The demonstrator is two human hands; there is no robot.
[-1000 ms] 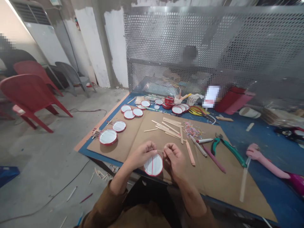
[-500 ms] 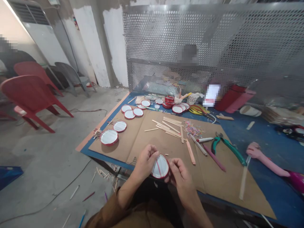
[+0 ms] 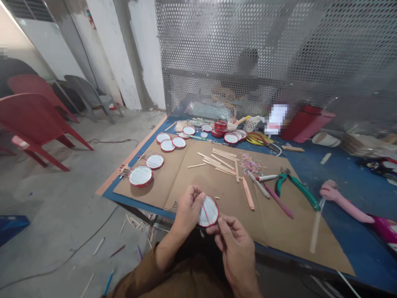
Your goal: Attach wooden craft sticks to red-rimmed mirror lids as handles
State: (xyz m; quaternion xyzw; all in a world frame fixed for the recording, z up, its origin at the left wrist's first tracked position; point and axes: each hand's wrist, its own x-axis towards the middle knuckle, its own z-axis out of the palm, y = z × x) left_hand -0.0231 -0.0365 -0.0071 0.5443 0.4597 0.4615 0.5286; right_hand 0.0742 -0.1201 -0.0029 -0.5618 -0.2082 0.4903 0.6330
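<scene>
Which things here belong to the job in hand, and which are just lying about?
In hand: left hand; right hand; red-rimmed white round disc crossed by red strands; similar red-rimmed white discs.
Lying about: green-handled metal pliers; flat wooden craft sticks; red plastic chair.

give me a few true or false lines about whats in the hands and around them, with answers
1. The left hand and right hand both hold a red-rimmed disc. True.
2. The disc's white face has nothing across it. False: red strands cross it.
3. Green-handled pliers lie to the right of the hands. True.
4. The red plastic chairs stand on the table. False: the red plastic chairs stand on the concrete floor.
</scene>
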